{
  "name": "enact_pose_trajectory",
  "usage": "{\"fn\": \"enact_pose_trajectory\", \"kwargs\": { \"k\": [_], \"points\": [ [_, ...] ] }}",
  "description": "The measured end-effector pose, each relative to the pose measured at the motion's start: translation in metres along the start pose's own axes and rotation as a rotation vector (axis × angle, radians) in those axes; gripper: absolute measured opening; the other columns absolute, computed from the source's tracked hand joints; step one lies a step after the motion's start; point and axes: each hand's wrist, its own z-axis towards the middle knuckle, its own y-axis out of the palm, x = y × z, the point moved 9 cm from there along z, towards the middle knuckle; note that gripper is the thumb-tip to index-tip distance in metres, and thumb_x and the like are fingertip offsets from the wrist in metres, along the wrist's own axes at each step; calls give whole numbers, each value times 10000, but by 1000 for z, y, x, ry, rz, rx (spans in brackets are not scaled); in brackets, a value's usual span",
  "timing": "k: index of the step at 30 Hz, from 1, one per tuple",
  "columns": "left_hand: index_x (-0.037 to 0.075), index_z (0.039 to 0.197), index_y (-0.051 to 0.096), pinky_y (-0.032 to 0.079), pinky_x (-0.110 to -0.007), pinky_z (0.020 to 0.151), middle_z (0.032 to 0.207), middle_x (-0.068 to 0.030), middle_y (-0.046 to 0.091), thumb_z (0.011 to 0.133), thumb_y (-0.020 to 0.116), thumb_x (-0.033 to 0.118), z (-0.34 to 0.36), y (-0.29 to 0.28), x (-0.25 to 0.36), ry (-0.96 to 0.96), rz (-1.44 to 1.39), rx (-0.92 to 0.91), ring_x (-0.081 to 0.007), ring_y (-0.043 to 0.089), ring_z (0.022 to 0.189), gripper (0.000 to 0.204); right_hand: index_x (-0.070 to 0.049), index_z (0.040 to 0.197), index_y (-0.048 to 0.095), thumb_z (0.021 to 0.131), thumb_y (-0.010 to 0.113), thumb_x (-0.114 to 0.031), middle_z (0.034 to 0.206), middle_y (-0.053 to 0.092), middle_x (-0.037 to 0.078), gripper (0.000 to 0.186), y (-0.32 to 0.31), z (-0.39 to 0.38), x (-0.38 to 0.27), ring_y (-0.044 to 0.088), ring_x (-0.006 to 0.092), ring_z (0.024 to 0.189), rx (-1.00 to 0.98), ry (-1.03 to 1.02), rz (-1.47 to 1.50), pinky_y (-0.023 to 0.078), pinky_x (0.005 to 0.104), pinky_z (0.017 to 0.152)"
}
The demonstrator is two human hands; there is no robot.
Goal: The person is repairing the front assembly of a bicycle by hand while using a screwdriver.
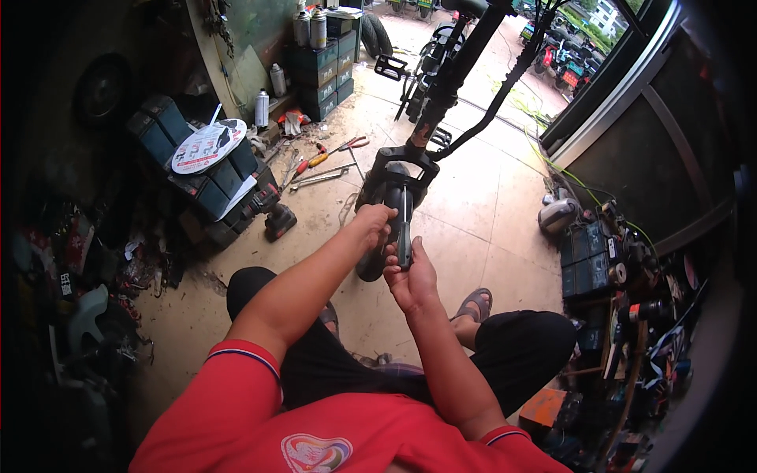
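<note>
In front of me stands a bicycle with a thick black frame (448, 91), its small front wheel (371, 266) toward me. My right hand (413, 277) is closed round the dark handle of a screwdriver (404, 246). The screwdriver's bright shaft points away from me, up toward the black suspension fork (426, 167), over the wheel. My left hand (374, 226) is beside the shaft, against the wheel area, with its fingers curled in. What those fingers grip, if anything, is hidden. Where the screwdriver's tip meets the fork is too small to make out.
Pliers (352, 143), a yellow-handled screwdriver (318, 160) and wrenches (319, 179) lie on the tiled floor (473, 225). A cordless drill (276, 213) stands by stacked dark batteries (201, 193) on the left. More batteries (587, 252) and clutter line the right.
</note>
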Motion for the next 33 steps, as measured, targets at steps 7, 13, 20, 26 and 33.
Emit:
{"fn": "enact_pose_trajectory", "kwargs": {
  "k": [7,13,20,26,33],
  "points": [
    [83,876,556,288,-285,391,534,19,440,982,675,191,-11,1,5,22,54,23,-101,376,402,193,-79,1067,610,1114,426,-450,870,619,17,417,8,-6,9,560,105,698,14,99,-40,446,202,553],
    [55,875,572,292,-313,382,558,-9,453,972,687,189,3,7,-1,11,81,-23,-133,378,400,202,-53,1098,612,1112,367,-512,875,614,24,521,-30,13,-9,536,106,674,182,-124,-215,418,194,538],
    [36,855,582,275,-321,378,572,-34,467,950,715,182,2,-4,-1,30,58,12,-148,383,399,219,-63,1044,615,1080,548,-400,873,620,29,345,2,4,7,553,110,696,-33,41,-28,449,212,544],
    [58,863,584,256,-306,370,543,-12,460,973,695,207,-4,-2,3,36,135,16,-128,374,388,216,-58,1106,598,1096,514,-385,880,627,44,338,-16,8,-2,586,121,720,95,-65,27,490,209,571],
    [76,908,604,273,-297,379,549,18,465,1009,649,197,6,0,-3,14,137,-68,-103,370,403,165,-44,1081,589,1090,533,-364,872,626,50,326,-18,5,-7,585,133,716,197,-177,-20,510,213,583]
  ]
}}
